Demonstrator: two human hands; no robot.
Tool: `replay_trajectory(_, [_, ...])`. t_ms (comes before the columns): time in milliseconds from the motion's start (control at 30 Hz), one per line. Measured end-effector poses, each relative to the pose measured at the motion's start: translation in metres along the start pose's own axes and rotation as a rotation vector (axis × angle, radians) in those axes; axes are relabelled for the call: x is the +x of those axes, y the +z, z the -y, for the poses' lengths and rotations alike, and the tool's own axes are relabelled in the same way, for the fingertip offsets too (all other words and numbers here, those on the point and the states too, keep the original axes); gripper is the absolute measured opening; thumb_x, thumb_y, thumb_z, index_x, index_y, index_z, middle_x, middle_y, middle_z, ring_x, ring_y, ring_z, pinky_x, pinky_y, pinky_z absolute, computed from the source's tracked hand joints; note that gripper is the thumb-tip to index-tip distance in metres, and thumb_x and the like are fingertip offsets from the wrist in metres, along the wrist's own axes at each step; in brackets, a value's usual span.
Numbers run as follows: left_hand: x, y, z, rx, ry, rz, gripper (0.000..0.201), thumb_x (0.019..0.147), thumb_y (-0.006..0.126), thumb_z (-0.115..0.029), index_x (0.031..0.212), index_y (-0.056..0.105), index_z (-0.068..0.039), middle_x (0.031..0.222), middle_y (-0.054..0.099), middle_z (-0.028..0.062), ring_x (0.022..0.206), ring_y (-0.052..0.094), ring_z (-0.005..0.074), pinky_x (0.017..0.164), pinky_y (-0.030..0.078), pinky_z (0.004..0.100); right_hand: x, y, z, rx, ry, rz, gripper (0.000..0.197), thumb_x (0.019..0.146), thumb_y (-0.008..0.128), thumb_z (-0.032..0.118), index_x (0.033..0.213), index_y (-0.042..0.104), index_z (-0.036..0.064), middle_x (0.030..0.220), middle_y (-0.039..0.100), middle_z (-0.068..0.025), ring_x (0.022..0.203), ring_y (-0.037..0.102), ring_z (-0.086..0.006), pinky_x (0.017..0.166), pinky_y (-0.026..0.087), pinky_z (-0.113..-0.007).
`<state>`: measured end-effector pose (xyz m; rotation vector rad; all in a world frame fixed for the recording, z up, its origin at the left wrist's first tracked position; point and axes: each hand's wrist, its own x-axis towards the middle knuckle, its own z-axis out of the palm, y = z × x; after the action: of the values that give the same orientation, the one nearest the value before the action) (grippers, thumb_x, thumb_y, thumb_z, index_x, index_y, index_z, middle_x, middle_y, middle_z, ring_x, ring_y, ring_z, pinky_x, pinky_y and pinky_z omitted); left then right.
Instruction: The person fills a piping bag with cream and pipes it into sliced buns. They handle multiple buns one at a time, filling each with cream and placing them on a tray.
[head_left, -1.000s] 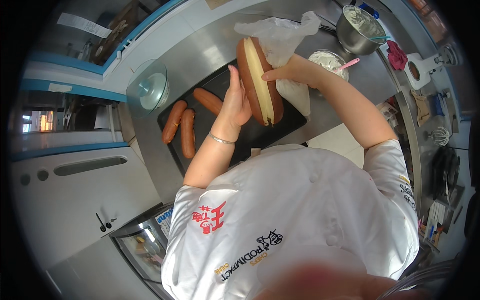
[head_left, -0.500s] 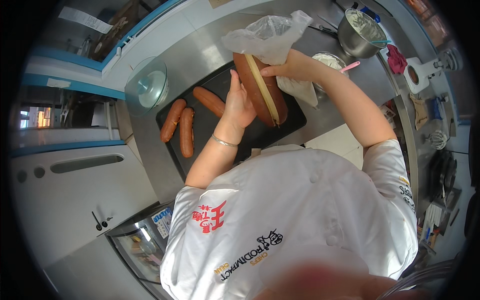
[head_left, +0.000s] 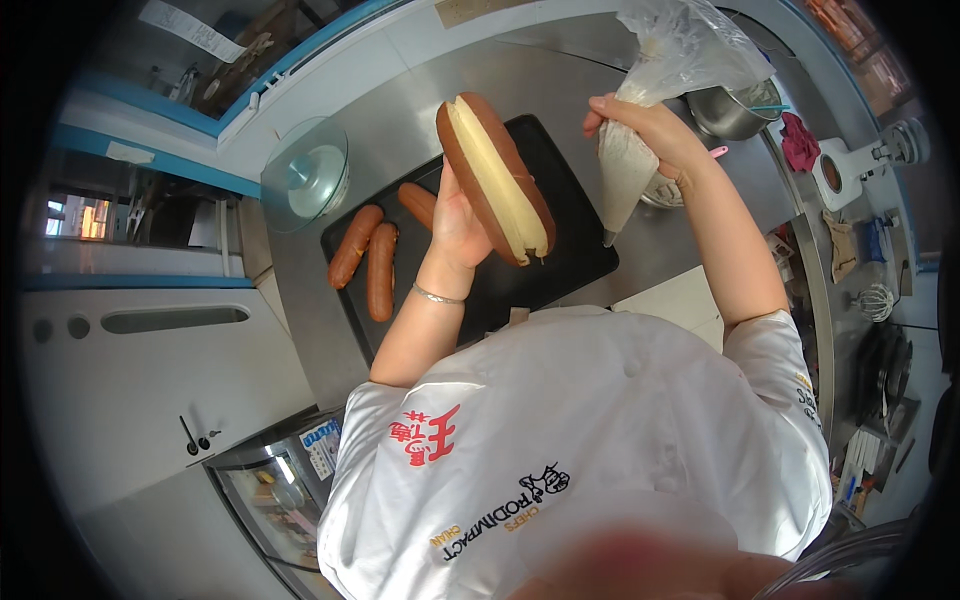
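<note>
My left hand [head_left: 460, 225] holds a long brown bun [head_left: 497, 180] up from beneath. The bun is split lengthwise, and a broad pale cream filling shows along its opening. To the right, my right hand [head_left: 662, 132] is closed round a clear piping bag [head_left: 626, 170] with pale filling inside. The bag's tip points down, apart from the bun. Below the bun lies a dark baking tray [head_left: 580, 245]. Several more brown buns rest at its left, among them one bun [head_left: 357, 246], a second bun [head_left: 381, 272] and a third bun [head_left: 417, 204] partly hidden by my left hand.
A glass bowl [head_left: 318, 180] stands left of the tray on the metal worktop [head_left: 410, 95]. Behind my right hand are a steel mixing bowl [head_left: 728, 118] and a smaller bowl [head_left: 660, 195]. A red cloth [head_left: 799, 142] and a white scale [head_left: 835, 170] are farther right.
My right hand has moved right, away from the bun, carrying the piping bag. The bun has shifted slightly left and turned, and its opening shows wider with more cream visible.
</note>
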<state>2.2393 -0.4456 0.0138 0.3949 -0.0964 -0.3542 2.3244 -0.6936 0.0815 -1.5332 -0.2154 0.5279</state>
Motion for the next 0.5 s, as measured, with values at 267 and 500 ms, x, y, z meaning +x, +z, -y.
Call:
replay_trajectory(267, [0.004, 0.005, 0.012, 0.179, -0.157, -0.094, 0.066, 0.097, 0.03, -0.062, 0.134, 0.046, -0.01, 0.121, 0.058, 0.0102, 0.108, 0.058, 0.0225, 0.093, 0.05, 0.0388, 0.036, 0.041, 0.011, -0.371, -0.262, 0.061, 0.053, 0.08, 0.071, 0.035, 0.12, 0.06, 0.0012, 0.114, 0.064, -0.0118, 0.104, 0.059, -0.0216, 0.091, 0.044, -0.032])
replay_trajectory(500, [0.003, 0.013, 0.019, 0.213, -0.185, -0.047, 0.063, 0.098, 0.03, -0.06, 0.133, 0.047, -0.011, 0.117, 0.06, 0.0128, 0.105, 0.06, 0.0227, 0.089, 0.053, 0.0383, 0.065, 0.029, 0.007, -0.447, -0.064, 0.181, 0.063, 0.078, 0.073, 0.033, 0.128, 0.054, 0.001, 0.125, 0.058, -0.0151, 0.118, 0.052, -0.0239, 0.103, 0.036, -0.035])
